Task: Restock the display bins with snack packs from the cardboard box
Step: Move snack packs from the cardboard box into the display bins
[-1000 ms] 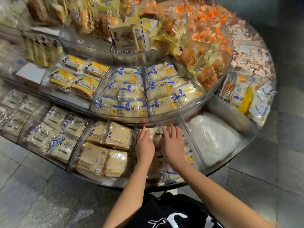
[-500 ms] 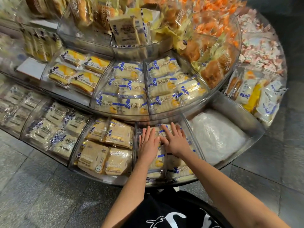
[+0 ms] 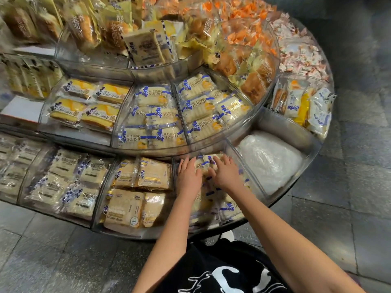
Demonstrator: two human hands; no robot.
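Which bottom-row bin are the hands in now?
The bin just left of the white plastic bag; left hand and right hand lie flat on its blue-striped packs.

**Snack stand tally**

Two grips are showing: left grip (image 3: 189, 176), right grip (image 3: 227, 175). Four yellow cake packs (image 3: 69, 108) are lying together. Four tan cracker packs (image 3: 123, 210) are lying two by two. One white plastic bag (image 3: 268, 159) is sitting alone. HORSH packs (image 3: 198, 104) are overlapping, count uncertain.
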